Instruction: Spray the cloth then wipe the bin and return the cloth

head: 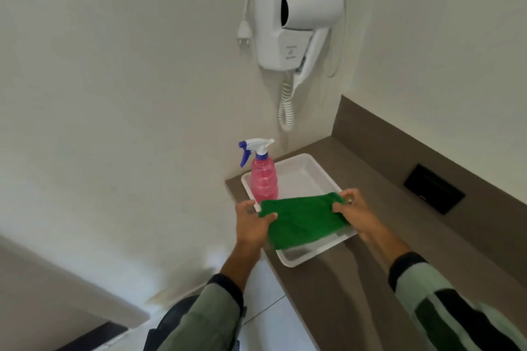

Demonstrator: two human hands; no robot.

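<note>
A green cloth [302, 219] is stretched between both hands just above the near half of a white tray [310, 174]. My left hand [252, 222] grips its left edge and my right hand [356, 214] grips its right edge. A pink spray bottle [263, 179] with a white and blue trigger head stands upright in the tray's far left corner, just beyond my left hand. The bin is not in view.
The tray rests on a brown counter [356, 279] whose left edge drops to a white tiled floor [265, 299]. A white wall-mounted hair dryer [296, 20] with a coiled cord hangs above. A black panel [433, 188] sits on the counter's raised back.
</note>
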